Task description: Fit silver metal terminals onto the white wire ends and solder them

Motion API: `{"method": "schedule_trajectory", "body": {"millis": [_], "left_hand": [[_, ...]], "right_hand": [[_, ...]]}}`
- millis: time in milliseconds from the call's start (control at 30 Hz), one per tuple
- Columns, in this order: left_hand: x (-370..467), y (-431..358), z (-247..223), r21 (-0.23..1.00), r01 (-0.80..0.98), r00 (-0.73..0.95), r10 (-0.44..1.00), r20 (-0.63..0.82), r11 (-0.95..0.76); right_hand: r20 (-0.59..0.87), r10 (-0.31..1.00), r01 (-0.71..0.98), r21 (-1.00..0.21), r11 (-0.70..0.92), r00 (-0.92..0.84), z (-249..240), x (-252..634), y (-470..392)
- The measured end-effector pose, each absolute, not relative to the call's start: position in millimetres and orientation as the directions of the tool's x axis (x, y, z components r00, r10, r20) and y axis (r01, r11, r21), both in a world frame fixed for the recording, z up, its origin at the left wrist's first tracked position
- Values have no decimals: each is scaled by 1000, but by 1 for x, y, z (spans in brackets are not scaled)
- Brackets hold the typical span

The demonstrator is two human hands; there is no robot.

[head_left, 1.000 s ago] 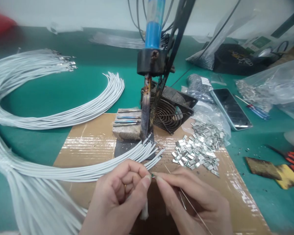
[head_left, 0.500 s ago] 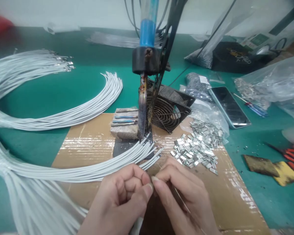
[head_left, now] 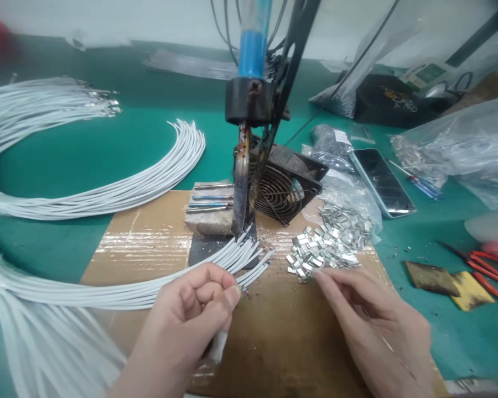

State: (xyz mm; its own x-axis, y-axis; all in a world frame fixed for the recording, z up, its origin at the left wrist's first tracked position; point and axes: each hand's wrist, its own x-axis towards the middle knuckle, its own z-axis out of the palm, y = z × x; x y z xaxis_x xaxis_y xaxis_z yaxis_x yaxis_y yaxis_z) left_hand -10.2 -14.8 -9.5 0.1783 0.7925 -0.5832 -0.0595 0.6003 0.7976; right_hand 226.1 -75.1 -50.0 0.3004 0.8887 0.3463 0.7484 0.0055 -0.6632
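Observation:
My left hand (head_left: 191, 320) is closed in a pinch on a white cable, most of it hidden by the fingers. Tiny coloured wire ends (head_left: 244, 289) poke out past the thumb. Beside it lies a bundle of white cables (head_left: 145, 292) with stripped tips. My right hand (head_left: 373, 320) is at the near edge of a pile of small metal connector shells (head_left: 326, 240), thumb and forefinger together. A thin solder wire (head_left: 388, 344) runs across that hand; whether a shell is between the fingertips cannot be made out.
A soldering iron (head_left: 241, 182) hangs tip down over the cable tips, with a sponge block (head_left: 207, 221) and a fan (head_left: 282, 190) behind. Cardboard (head_left: 274, 342) covers the green table. At right are a phone (head_left: 384, 182), a screwdriver (head_left: 425, 187) and red-handled pliers (head_left: 492, 265).
My hands have come apart. The right moved right to the metal shells, carrying the solder wire; the left shifted slightly left, and coloured wire ends now show at its fingertips.

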Motion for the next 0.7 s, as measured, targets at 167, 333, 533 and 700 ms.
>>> {"method": "schedule_trajectory", "body": {"millis": [167, 333, 533, 700], "left_hand": [[-9, -14, -9, 800, -90, 207, 797, -567, 593], [-5, -15, -1, 797, -63, 103, 798, -594, 601], [-8, -18, -4, 817, -82, 189, 814, -549, 571], [-4, -20, 0, 828, -54, 115, 827, -551, 559]], "right_hand": [[359, 906, 833, -554, 11, 226, -63, 227, -75], [362, 921, 854, -517, 67, 146, -59, 227, -74], [258, 964, 825, -559, 87, 73, -56, 241, -80], [101, 981, 585, -811, -15, 165, -47, 223, -81]]}}
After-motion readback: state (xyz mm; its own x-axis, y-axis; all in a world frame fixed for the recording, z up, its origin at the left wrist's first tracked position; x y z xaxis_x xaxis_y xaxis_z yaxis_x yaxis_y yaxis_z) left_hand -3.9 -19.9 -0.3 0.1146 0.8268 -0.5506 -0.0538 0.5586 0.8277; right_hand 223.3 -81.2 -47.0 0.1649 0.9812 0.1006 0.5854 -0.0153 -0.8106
